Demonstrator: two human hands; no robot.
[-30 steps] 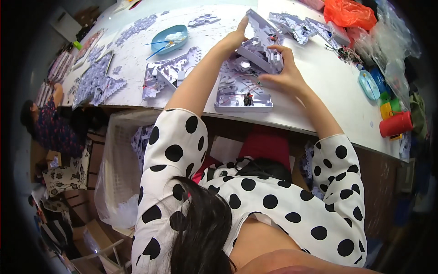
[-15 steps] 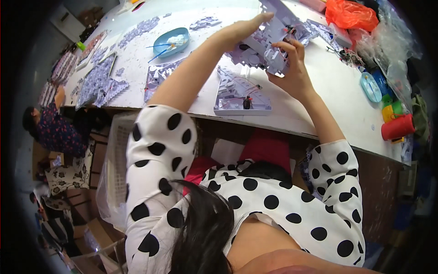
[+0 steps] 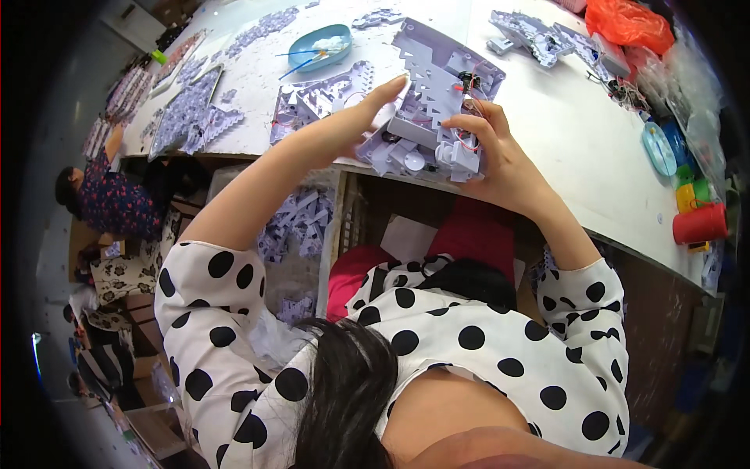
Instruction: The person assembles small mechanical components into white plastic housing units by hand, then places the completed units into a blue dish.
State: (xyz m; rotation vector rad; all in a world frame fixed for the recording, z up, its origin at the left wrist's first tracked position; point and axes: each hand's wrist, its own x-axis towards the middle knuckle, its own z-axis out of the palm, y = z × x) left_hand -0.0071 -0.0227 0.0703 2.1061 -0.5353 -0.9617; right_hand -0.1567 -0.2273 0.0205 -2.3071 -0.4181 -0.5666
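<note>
A pale lilac plastic assembly (image 3: 428, 105), a shallow tray shape with loose-looking moulded pieces, thin red wires and a small black round part, is between my hands near the table's front edge. Its left side is in my left hand (image 3: 355, 125), thumb stretched along the edge and the other fingers mostly hidden. My right hand (image 3: 504, 160) is curled round the right side, fingers over the wired parts. A similar lilac tray (image 3: 312, 105) with white and lilac pieces lies just beyond my left forearm. Whether another tray lies under the held one is hidden.
A blue dish (image 3: 319, 48) with white stuff and blue sticks stands beyond my left hand. Lilac parts (image 3: 535, 37) lie at the back right, near an orange bag (image 3: 627, 25). A red container (image 3: 699, 224) is at the right edge. A person (image 3: 117, 195) sits far left.
Both hands have brought the assembly down and nearer to me, and it lies flatter. My left arm has swung lower. The view has shifted slightly, uncovering the parts at the back right.
</note>
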